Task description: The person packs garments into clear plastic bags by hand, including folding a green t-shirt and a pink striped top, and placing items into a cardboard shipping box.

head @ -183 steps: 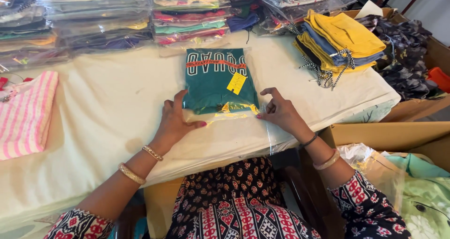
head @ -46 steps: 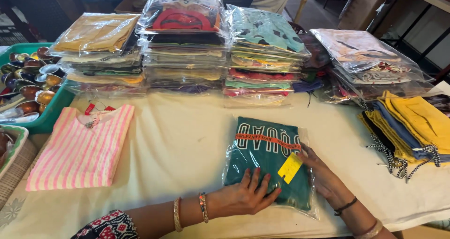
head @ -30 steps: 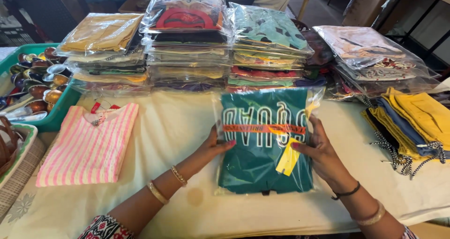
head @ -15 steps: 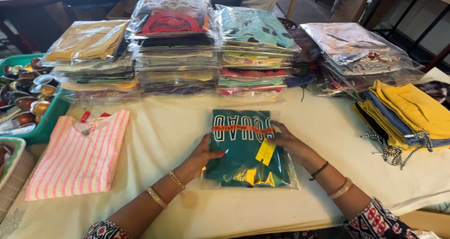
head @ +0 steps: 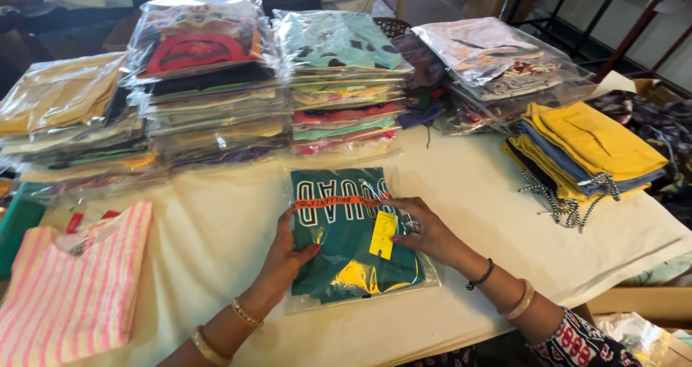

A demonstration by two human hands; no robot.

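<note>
Pressing bagged green shirt (head: 346, 244), left hand (head: 285, 255), right hand (head: 425, 234), fingers (head: 306, 250) spread flat

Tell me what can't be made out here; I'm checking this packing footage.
Head view:
- Folded teal garment in clear plastic bag: lower part lost in glare.
- Left hand: palm hidden; fingers cover the bag's edge.
- Right hand hides the bag's right side.
- Pink striped garment: cut off by frame edge.
</note>
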